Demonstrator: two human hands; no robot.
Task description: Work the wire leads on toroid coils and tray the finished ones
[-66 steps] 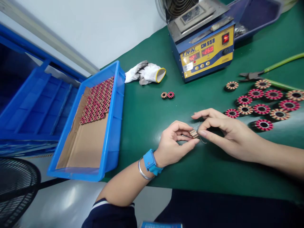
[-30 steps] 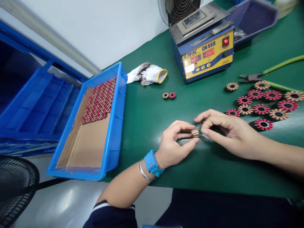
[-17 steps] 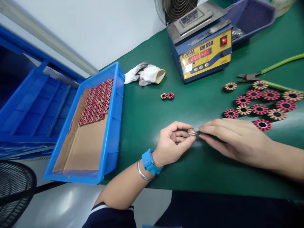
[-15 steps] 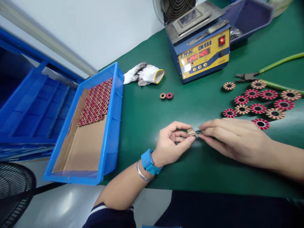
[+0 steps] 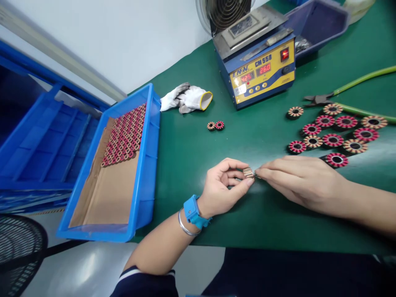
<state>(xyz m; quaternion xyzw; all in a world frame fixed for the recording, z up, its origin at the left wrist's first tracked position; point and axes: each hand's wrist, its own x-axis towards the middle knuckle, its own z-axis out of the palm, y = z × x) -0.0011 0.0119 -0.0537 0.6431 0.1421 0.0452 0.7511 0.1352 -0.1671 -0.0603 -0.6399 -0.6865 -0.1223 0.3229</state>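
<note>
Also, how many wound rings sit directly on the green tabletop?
14 visible: a pair by the white gloves, and a group of twelve beside the pliers, beyond the right hand, which may hide more.

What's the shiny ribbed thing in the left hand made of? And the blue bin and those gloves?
Wound coil piece: probably copper wire; shiny coppery ridges show.
Blue bin: likely hard plastic; smooth, evenly coloured, slightly glossy walls.
Gloves: seem to be matte white cloth, softly folded; the grey areas may be a coating.

Bright-blue wrist strap [image 5: 192, 210], slim silver bangle [image 5: 182, 225]; navy sleeve [image 5: 147, 285], white stripe [image 5: 130, 273] along cuff.
</note>
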